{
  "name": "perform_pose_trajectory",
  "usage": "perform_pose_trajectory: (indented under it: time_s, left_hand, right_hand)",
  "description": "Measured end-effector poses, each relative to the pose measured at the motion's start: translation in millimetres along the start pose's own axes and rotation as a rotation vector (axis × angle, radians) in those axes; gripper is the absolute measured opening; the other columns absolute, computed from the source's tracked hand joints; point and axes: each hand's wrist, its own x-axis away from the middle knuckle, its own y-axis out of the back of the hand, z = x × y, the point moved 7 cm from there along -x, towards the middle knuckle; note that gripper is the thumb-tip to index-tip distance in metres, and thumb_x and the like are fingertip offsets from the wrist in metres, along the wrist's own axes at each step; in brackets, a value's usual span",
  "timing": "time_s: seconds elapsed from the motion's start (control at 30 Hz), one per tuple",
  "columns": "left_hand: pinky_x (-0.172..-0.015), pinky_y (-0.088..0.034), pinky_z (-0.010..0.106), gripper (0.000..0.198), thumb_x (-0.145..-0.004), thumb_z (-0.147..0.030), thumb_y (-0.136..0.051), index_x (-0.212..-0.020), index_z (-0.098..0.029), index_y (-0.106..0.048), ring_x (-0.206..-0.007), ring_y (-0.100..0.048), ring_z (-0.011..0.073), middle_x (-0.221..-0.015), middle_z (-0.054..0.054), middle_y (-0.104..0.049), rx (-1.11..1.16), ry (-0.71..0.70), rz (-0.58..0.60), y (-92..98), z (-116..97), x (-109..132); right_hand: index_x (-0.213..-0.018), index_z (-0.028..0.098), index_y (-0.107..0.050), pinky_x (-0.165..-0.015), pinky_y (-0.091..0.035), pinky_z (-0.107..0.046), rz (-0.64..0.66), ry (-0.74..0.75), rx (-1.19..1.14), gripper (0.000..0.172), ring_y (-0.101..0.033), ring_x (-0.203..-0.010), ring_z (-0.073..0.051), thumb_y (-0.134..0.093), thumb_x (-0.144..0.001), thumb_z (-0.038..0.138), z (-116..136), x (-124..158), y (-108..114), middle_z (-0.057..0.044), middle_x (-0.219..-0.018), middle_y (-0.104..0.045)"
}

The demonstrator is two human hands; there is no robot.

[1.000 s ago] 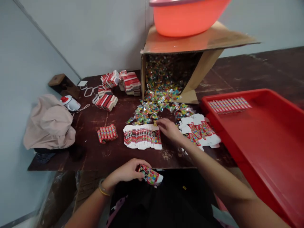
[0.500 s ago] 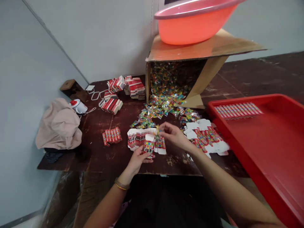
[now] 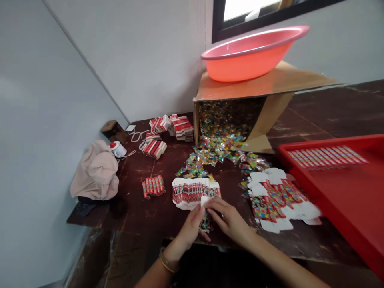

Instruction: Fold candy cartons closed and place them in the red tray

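Note:
My left hand (image 3: pixel 191 227) grips a small printed candy box (image 3: pixel 205 225) near the front of the table. The fingers of my right hand (image 3: pixel 228 219) are closed at its top, by a raised white flap. They partly cover the box, and no candy packet shows in them. Just beyond stands a row of candy boxes (image 3: pixel 189 193) packed side by side with white edges showing. Farther back, candy packets (image 3: pixel 210 150) spill from a cardboard box (image 3: pixel 267 120) lying on its side. To the right of my right hand lie flattened cartons (image 3: pixel 279 200).
A red tray (image 3: pixel 339 196) at the right holds a row of boxes (image 3: pixel 328 156). Closed boxes (image 3: pixel 153 187) stand to the left, bundled cartons (image 3: pixel 154 148) behind them. A pink basin (image 3: pixel 249 60) rests on the cardboard box. A cloth hat (image 3: pixel 97 172) and a white mug (image 3: pixel 118 149) sit far left.
My right hand has come down and left to the candy box; the small packet it held is out of sight. My view has tilted up, showing a window edge.

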Motion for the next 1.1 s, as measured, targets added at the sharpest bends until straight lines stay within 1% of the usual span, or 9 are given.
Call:
perform_pose_trajectory:
  time_s: [0.1,0.17,0.27,0.33,0.5,0.67,0.77,0.93,1.1]
  left_hand:
    - [-0.039,-0.048,0.022,0.072,-0.079,-0.071,-0.038,-0.108,-0.008,-0.060,-0.058,-0.059,0.0158,-0.076,0.009,-0.063,0.042,0.027,-0.071,3.8,3,0]
    - [-0.039,-0.046,0.020,0.070,-0.077,-0.069,-0.045,-0.105,-0.008,-0.062,-0.056,-0.058,0.0150,-0.073,0.009,-0.064,0.036,0.028,-0.059,2.5,3,-2]
    - [-0.040,-0.044,0.020,0.062,-0.071,-0.063,-0.054,-0.100,-0.008,-0.065,-0.058,-0.057,0.0149,-0.077,0.010,-0.065,0.015,0.026,0.002,-2.0,1,-4]
    - [-0.041,-0.044,0.021,0.058,-0.069,-0.059,-0.057,-0.098,-0.009,-0.066,-0.061,-0.056,0.0157,-0.081,0.010,-0.064,-0.032,0.026,0.028,-4.1,-1,-4]
    - [-0.053,-0.043,0.023,0.034,-0.070,-0.044,-0.063,-0.084,-0.013,-0.067,-0.064,-0.048,0.0136,-0.072,0.004,-0.057,-0.408,-0.154,0.012,-5.7,-13,-2]
    - [-0.047,-0.041,0.022,0.043,-0.072,-0.050,-0.057,-0.092,-0.013,-0.068,-0.068,-0.051,0.0160,-0.081,0.007,-0.058,-0.291,-0.061,-0.041,5.7,-1,-12]
    - [-0.047,-0.044,0.021,0.046,-0.070,-0.048,-0.061,-0.097,-0.012,-0.068,-0.070,-0.053,0.0159,-0.081,0.007,-0.058,-0.116,0.010,0.025,6.0,0,-11]
    - [-0.057,-0.051,0.023,0.046,-0.073,-0.038,-0.067,-0.113,-0.016,-0.062,-0.074,-0.058,0.0142,-0.090,0.007,-0.060,0.088,0.018,0.382,-9.6,-11,15]
    - [-0.052,-0.052,0.022,0.052,-0.079,-0.041,-0.065,-0.124,-0.019,-0.054,-0.075,-0.059,0.0149,-0.094,0.008,-0.059,0.047,0.052,0.317,12.6,-6,27]
  right_hand:
    - [-0.096,0.021,-0.065,-0.066,-0.052,-0.027,-0.115,-0.212,-0.312,0.021,-0.060,-0.073,-0.017,-0.057,-0.088,0.040,-26,13,-6,-0.006,-0.090,-0.062]
    - [-0.096,0.021,-0.063,-0.050,-0.047,-0.020,-0.099,-0.445,-0.612,0.024,-0.052,-0.053,-0.010,-0.066,-0.081,0.040,-47,23,-16,-0.001,-0.077,-0.059]
    - [-0.096,0.021,-0.064,-0.055,-0.048,-0.016,0.023,-0.700,-0.957,0.030,-0.049,-0.051,-0.006,-0.076,-0.071,0.033,-60,35,-31,0.002,-0.072,-0.058]
    - [-0.095,0.020,-0.066,-0.059,-0.050,-0.016,0.070,-0.743,-1.000,0.030,-0.052,-0.057,-0.006,-0.077,-0.069,0.029,-58,36,-30,0.000,-0.081,-0.061]
    - [-0.084,0.021,-0.068,-0.052,-0.050,-0.020,0.154,-0.544,-0.623,0.015,-0.059,-0.068,-0.015,-0.070,-0.069,0.025,-43,23,-22,-0.003,-0.085,-0.064]
    - [-0.097,0.025,-0.073,-0.090,-0.049,-0.040,0.146,-0.162,-0.152,0.027,-0.062,-0.098,-0.027,-0.052,-0.089,0.039,-14,9,-13,-0.011,-0.101,-0.067]
    - [-0.098,0.025,-0.074,-0.087,-0.051,-0.039,0.145,-0.133,-0.137,0.036,-0.064,-0.093,-0.027,-0.046,-0.092,0.047,-10,5,-10,-0.011,-0.100,-0.069]
    - [-0.089,0.024,-0.076,-0.083,-0.052,-0.036,0.086,-0.119,-0.075,0.033,-0.065,-0.089,-0.025,-0.050,-0.091,0.045,-13,4,-9,-0.009,-0.091,-0.070]
    - [-0.108,0.025,-0.071,-0.092,-0.047,-0.038,0.070,-0.126,-0.062,0.034,-0.059,-0.107,-0.026,-0.047,-0.093,0.045,-14,12,-23,-0.010,-0.114,-0.064]
